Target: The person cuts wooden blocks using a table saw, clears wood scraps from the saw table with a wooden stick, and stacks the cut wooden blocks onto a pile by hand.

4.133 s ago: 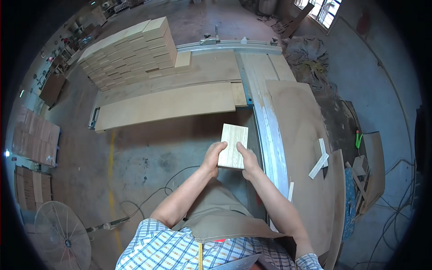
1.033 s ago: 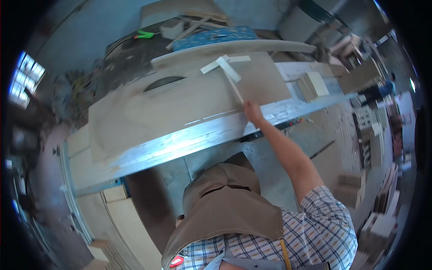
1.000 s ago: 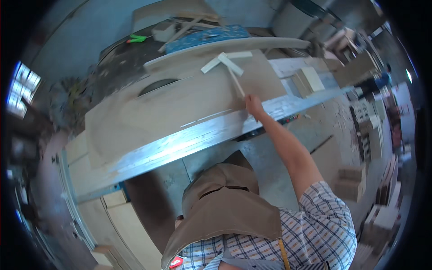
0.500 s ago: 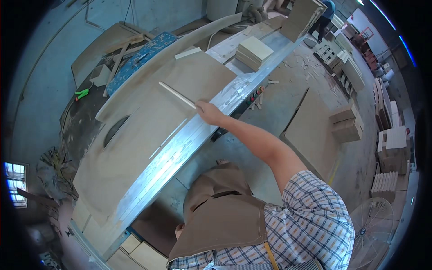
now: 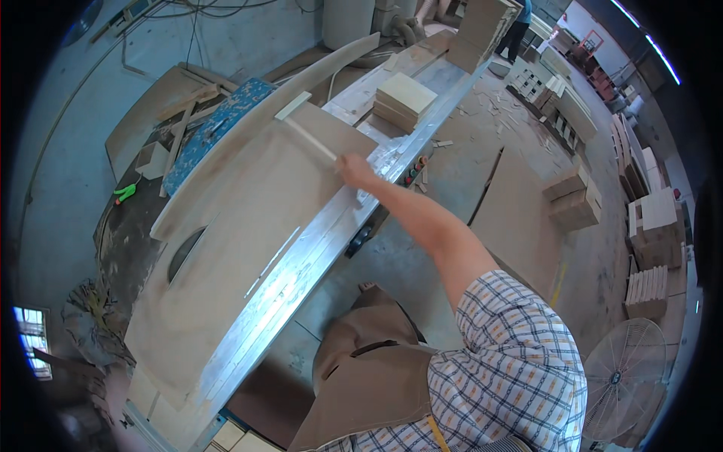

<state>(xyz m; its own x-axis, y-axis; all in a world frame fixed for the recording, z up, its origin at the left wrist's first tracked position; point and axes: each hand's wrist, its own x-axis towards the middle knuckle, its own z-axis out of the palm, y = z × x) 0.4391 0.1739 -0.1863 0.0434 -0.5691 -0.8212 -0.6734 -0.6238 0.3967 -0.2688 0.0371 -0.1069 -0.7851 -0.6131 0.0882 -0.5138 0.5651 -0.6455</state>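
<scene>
My right hand [image 5: 356, 172] is closed around the near end of a thin pale wooden stick [image 5: 311, 141]. The stick reaches away to the upper left over a broad tan tabletop [image 5: 248, 188]. Its far end meets a short pale wood strip [image 5: 293, 106] near the tabletop's back; whether they touch, I cannot tell for sure. Beneath my wrist runs the shiny metal rail [image 5: 275, 301] along the table's near side. A narrow slit [image 5: 273, 260] and a dark half-round shape [image 5: 186, 255] lie in the tabletop. My left hand is out of sight.
A stack of pale boards [image 5: 405, 98] sits farther along the rail, before a tall brown panel stack [image 5: 482, 34]. A long curved board [image 5: 263, 124] borders the table's back. Wood scraps litter the floor. A large brown panel [image 5: 520, 218] and a fan [image 5: 617, 377] stand right.
My right hand, still gripping the stick, has moved slightly away along the rail. The stick's far end has come up to the short pale strip. The whole view has shifted a little.
</scene>
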